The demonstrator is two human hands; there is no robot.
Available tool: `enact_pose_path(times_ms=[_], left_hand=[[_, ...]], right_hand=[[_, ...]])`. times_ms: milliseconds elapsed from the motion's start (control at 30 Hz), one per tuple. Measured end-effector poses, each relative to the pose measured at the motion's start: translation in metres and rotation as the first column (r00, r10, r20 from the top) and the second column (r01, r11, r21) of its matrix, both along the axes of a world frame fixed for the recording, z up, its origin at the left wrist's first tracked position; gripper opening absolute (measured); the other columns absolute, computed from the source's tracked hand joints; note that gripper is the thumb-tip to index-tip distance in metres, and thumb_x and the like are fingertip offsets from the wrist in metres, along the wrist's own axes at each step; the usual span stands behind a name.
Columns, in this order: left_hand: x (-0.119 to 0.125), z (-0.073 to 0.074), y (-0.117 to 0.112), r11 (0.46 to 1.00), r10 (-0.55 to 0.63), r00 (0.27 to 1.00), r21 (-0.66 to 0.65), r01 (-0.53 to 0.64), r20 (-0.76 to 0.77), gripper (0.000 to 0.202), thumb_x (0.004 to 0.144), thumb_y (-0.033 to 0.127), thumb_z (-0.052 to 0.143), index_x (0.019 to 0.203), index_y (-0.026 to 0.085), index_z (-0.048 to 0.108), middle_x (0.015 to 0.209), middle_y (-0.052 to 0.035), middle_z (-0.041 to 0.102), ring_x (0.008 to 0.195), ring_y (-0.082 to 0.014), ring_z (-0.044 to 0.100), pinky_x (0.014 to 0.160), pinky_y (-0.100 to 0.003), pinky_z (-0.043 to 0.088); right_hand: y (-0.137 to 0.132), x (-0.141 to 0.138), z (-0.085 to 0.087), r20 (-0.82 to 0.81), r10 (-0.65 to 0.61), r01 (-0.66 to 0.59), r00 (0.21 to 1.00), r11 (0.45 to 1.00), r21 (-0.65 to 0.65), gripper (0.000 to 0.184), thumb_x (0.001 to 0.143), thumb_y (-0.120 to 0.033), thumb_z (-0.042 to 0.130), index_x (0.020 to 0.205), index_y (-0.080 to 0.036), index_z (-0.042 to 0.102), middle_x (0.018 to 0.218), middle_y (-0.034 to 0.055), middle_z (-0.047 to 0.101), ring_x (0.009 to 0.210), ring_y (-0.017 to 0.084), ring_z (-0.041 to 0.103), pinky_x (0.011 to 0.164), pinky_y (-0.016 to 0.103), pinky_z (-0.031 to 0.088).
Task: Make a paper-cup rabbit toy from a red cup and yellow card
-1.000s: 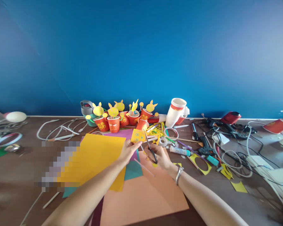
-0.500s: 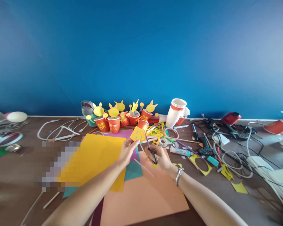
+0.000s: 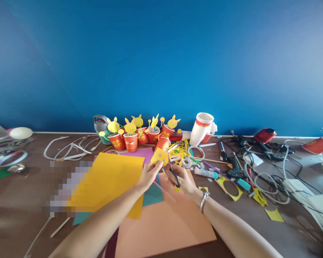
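Note:
Between thumb and fingers, my left hand (image 3: 148, 174) pinches a small yellow paper piece (image 3: 159, 156) that has several small round drawings on it. My right hand (image 3: 185, 179) grips black-handled scissors (image 3: 173, 174), whose blades point up and away beside the right edge of the piece. Whether the blades touch the paper is too small to tell. Under both hands lies an orange paper sheet (image 3: 164, 222). A large yellow sheet (image 3: 115, 179) is left of my left hand, and part of a teal sheet (image 3: 153, 195) shows between.
Red paper cups (image 3: 131, 143) with yellow rabbit-like figures stand along the wall. White stacked cups (image 3: 201, 127), a tape roll (image 3: 186, 163), a glue stick (image 3: 206, 173) and yellow scraps (image 3: 230, 188) lie beyond and to the right. Glue guns (image 3: 234, 168) and tangled cables (image 3: 269, 186) fill the right side.
My left hand has shifted slightly right with the yellow piece, which is now turned and closer to the scissor blades. My right hand stays in nearly the same place.

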State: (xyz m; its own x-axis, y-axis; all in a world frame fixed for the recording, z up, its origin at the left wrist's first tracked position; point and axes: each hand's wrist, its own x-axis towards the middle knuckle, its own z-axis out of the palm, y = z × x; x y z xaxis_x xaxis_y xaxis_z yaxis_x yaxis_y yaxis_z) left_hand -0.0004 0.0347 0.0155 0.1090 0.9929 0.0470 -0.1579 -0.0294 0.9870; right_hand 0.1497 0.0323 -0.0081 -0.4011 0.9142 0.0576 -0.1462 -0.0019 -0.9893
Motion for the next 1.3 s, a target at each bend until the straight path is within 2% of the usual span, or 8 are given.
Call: enact_pose_path(times_ms=[67,200,400,600,933,1067,1300], left_hand=[[-0.001,0.0,0.001,0.999,0.044,0.999,0.006,-0.044,-0.01,0.036,0.071,0.05,0.067,0.07,0.015,0.07,0.066,-0.0037,0.067,0.065,-0.0181,0.061,0.065,-0.027,0.048],[-0.002,-0.002,0.002,0.999,0.044,0.999,-0.003,-0.044,-0.004,0.034,0.072,0.048,0.068,0.072,0.015,0.07,0.066,-0.0024,0.066,0.064,-0.0159,0.058,0.063,-0.025,0.046],[-0.003,0.0,0.002,0.997,0.076,0.997,-0.01,-0.076,-0.021,0.037,0.069,0.051,0.069,0.058,0.016,0.065,0.05,-0.0001,0.055,0.057,-0.0159,0.055,0.056,-0.025,0.043],[-0.004,0.003,0.003,0.998,0.067,0.997,-0.004,-0.067,-0.024,0.037,0.068,0.052,0.068,0.056,0.017,0.066,0.051,-0.0017,0.058,0.059,-0.0177,0.057,0.06,-0.027,0.045],[-0.006,-0.001,0.006,0.992,0.126,0.992,0.004,-0.126,-0.008,0.038,0.066,0.048,0.071,0.046,0.018,0.059,0.053,-0.0026,0.062,0.059,-0.0173,0.059,0.062,-0.027,0.047],[-0.006,-0.001,0.006,0.986,0.169,0.986,0.001,-0.169,0.006,0.034,0.064,0.047,0.073,0.052,0.017,0.062,0.052,-0.0023,0.061,0.062,-0.0179,0.06,0.061,-0.027,0.046],[-0.007,-0.002,0.006,0.978,0.208,0.978,0.015,-0.208,0.004,0.037,0.063,0.05,0.074,0.054,0.015,0.064,0.053,-0.0017,0.06,0.056,-0.0144,0.054,0.056,-0.024,0.042]], right_hand=[[0.0,0.0,0.0,-0.007,0.006,-0.006,1.0,1.0,-0.004,0.036,0.077,-0.052,0.066,0.076,-0.017,0.055,0.052,-0.0063,0.041,0.043,0.006,0.035,0.041,0.02,0.028],[0.0,0.001,0.001,0.001,0.011,-0.011,1.0,1.0,-0.01,0.037,0.077,-0.053,0.066,0.077,-0.018,0.055,0.052,-0.0062,0.04,0.044,0.007,0.037,0.041,0.021,0.029],[-0.001,0.001,0.005,0.012,0.0,0.0,1.0,1.0,-0.022,0.037,0.075,-0.051,0.068,0.071,-0.018,0.053,0.053,-0.0052,0.041,0.044,0.007,0.036,0.042,0.021,0.031],[0.001,0.002,0.001,0.0,0.021,-0.021,1.0,0.999,-0.042,0.033,0.078,-0.047,0.066,0.07,-0.018,0.053,0.049,-0.0082,0.035,0.041,0.006,0.031,0.044,0.022,0.034],[0.002,0.004,-0.001,0.021,0.025,-0.024,0.999,0.999,-0.048,0.028,0.076,-0.039,0.07,0.07,-0.017,0.053,0.05,-0.0073,0.038,0.041,0.006,0.033,0.042,0.021,0.031],[0.002,0.005,-0.005,0.029,0.033,-0.031,0.999,0.998,-0.053,0.026,0.076,-0.037,0.07,0.072,-0.017,0.054,0.051,-0.0073,0.039,0.042,0.005,0.033,0.044,0.021,0.033],[0.002,0.005,-0.006,0.036,0.039,-0.038,0.999,0.999,-0.039,0.021,0.078,-0.03,0.067,0.071,-0.017,0.052,0.052,-0.0075,0.038,0.043,0.005,0.033,0.043,0.019,0.031]])
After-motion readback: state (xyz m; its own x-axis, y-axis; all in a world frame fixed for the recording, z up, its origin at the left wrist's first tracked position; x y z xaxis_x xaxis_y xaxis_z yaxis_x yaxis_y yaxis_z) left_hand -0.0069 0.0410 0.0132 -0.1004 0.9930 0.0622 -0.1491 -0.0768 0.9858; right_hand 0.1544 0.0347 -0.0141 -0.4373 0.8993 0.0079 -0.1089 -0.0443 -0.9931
